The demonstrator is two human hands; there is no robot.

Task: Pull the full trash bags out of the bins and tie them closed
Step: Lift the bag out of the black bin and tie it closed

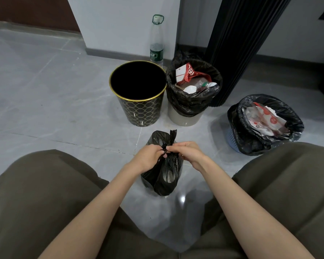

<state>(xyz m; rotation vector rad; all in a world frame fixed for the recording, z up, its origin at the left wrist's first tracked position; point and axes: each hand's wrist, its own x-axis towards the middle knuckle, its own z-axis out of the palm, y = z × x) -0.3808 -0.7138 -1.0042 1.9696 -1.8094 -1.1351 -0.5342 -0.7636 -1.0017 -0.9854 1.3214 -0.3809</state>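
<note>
A small black trash bag (164, 176) stands on the grey floor between my knees. My left hand (151, 156) and my right hand (187, 151) both pinch its gathered neck, with a loose flap of bag sticking up above my fingers. Behind it stands a black bin with a gold rim (138, 94), with no bag in it. To its right a pale bin (184, 117) holds a black bag (193, 101) full of packaging and bottles. Further right a blue mesh bin (232, 140) holds another full black bag (254, 139).
A tall clear water bottle (157, 40) stands against the white wall behind the bins. A black ribbed column (238, 43) rises behind the pale bin. My knees in olive trousers (45, 193) flank the bag. Grey tiled floor (45, 90) extends to the left.
</note>
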